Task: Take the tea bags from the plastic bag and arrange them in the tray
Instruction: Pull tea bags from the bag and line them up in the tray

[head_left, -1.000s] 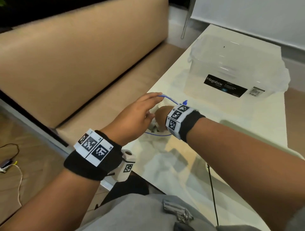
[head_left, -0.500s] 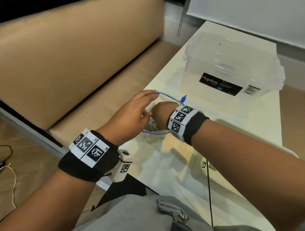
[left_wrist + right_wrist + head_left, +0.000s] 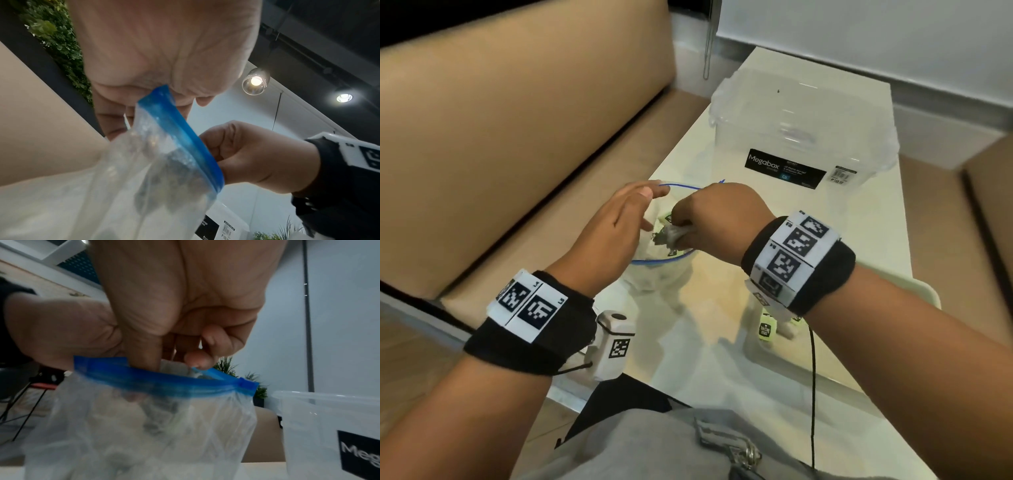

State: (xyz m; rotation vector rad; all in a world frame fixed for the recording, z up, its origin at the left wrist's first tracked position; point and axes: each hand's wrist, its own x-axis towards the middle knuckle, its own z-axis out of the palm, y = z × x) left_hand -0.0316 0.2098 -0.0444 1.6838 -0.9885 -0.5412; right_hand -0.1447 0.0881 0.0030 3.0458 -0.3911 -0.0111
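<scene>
The clear plastic bag (image 3: 654, 274) with a blue zip rim stands on the pale table, its mouth wide. My left hand (image 3: 647, 205) pinches the rim on the left side, and the blue strip runs out from under my thumb (image 3: 185, 91). My right hand (image 3: 685, 226) is at the bag's mouth, fingers curled round a bunch of white tea bags (image 3: 674, 234) with dark tags. In the right wrist view its fingertips (image 3: 197, 360) dip just past the rim of the bag (image 3: 144, 426). The pale tray (image 3: 751, 346) lies under my right forearm and holds a green-tagged tea bag (image 3: 765, 331).
A clear lidded Megabox container (image 3: 801, 137) stands on the table behind the bag. A tan sofa (image 3: 500, 137) runs along the table's left side. A black cable (image 3: 812, 394) hangs from my right wrist over the near table edge.
My right hand has risen from inside the bag with a bunch of tea bags in its fingers. The bag's mouth is spread wider, and my left hand still holds the rim.
</scene>
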